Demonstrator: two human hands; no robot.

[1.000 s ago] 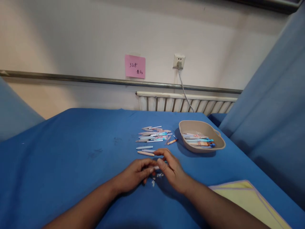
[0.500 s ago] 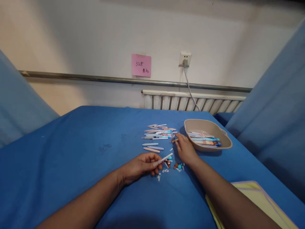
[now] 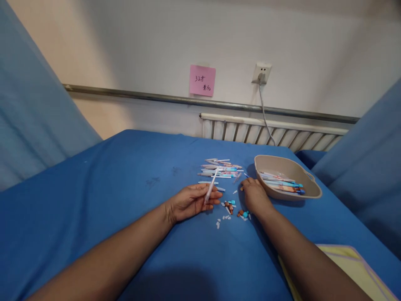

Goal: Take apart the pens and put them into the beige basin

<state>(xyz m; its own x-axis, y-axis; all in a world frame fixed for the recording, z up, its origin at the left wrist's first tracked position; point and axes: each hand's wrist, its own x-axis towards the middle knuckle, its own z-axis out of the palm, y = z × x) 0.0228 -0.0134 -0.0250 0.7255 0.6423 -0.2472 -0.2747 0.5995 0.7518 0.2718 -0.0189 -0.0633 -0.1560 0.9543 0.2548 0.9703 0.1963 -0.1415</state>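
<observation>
My left hand (image 3: pixel 192 201), palm up, pinches a slim whitish pen barrel (image 3: pixel 211 186) between thumb and fingers, its tip pointing up and away. Beside the basket, my right hand (image 3: pixel 256 196) is closed low over the cloth. A small orange-brown pen part (image 3: pixel 242 188) shows at its fingertips, mostly hidden by them. Between and below the hands lie brown and turquoise pieces (image 3: pixel 230 206) and small white cone tips (image 3: pixel 226 217). A second cluster of brown and turquoise pieces (image 3: pixel 243 213) sits near my right wrist. Beyond my left hand, several pens (image 3: pixel 219 170) lie in a row.
A beige basket (image 3: pixel 288 161) with pens inside stands at the right. A yellow cloth (image 3: pixel 341 263) lies under my right forearm. Blue sheeting (image 3: pixel 125 175) covers the surface. Behind are a radiator (image 3: pixel 238 129), a metal rail (image 3: pixel 156 95) and a plugged-in cable (image 3: pixel 265 110).
The view has shifted, so the scene sits further right. My left hand has moved up toward the pens and tilted the barrel more upright. My right hand has lowered to the cloth, closer to the basket.
</observation>
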